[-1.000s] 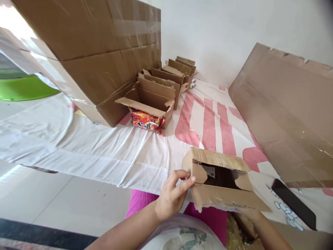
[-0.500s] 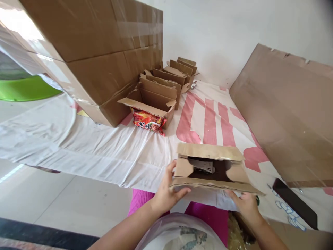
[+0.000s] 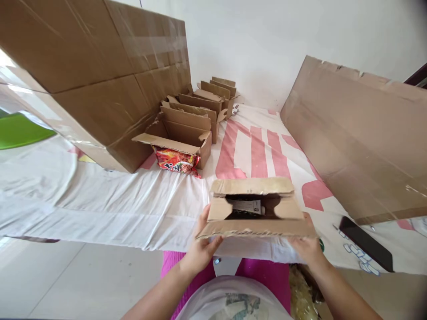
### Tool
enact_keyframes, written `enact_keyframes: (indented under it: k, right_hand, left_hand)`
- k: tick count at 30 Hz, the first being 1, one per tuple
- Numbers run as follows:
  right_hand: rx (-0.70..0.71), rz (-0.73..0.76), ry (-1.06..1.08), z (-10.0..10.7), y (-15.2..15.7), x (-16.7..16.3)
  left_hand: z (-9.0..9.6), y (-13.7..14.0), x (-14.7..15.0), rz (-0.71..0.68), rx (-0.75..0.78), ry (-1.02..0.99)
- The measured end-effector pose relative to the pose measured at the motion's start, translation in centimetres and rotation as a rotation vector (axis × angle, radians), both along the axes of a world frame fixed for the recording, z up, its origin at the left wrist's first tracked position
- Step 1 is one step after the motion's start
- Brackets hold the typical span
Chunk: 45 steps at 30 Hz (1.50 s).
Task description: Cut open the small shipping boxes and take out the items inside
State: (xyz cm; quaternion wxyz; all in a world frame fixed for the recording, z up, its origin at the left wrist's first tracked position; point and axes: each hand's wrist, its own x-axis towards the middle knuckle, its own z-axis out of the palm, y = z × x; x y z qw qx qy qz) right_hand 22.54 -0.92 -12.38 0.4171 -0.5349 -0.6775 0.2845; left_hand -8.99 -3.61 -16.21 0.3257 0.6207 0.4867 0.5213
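Between both hands is a small cardboard box [image 3: 256, 227] at the near edge of the cloth-covered table, its flaps partly folded in. Through the gap in its top shows a white tube [image 3: 247, 206] with printing on it; whatever lies beneath is dark. My left hand [image 3: 204, 244] grips the box's left side, thumb along the near flap. On the opposite end, my right hand [image 3: 308, 242] holds the right side, some of its fingers hidden behind the cardboard.
Several open cardboard boxes [image 3: 187, 133] stand in a row at left beside a tall taped carton [image 3: 100, 80]. A red noodle packet [image 3: 176, 162] leans on the nearest one. A cardboard panel [image 3: 353, 142] rises at right, with a black phone [image 3: 366, 243] in front.
The view has turned slightly, so the scene sits differently. Both hands keep their hold on the small box, which now looks more level.
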Motion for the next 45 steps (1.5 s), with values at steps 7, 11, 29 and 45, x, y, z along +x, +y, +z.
enact_keyframes:
  k: [7,11,29,45]
  right_hand:
    - [-0.057,-0.141,0.16,-2.2,3.6,0.4]
    - [-0.153,-0.11,0.122,-4.4,4.1,0.4]
    - [-0.182,-0.154,0.066,-5.3,4.3,1.4]
    - [0.088,-0.411,-0.042,-5.3,1.4,0.7]
  left_hand:
    - [-0.2,6.3,0.3,-0.255,0.099,0.024]
    - [-1.3,7.9,-0.3,-0.199,0.066,0.181]
    - [-2.4,7.9,1.0,0.103,-0.015,0.527]
    - [-1.4,7.1,0.2,0.182,-0.106,0.256]
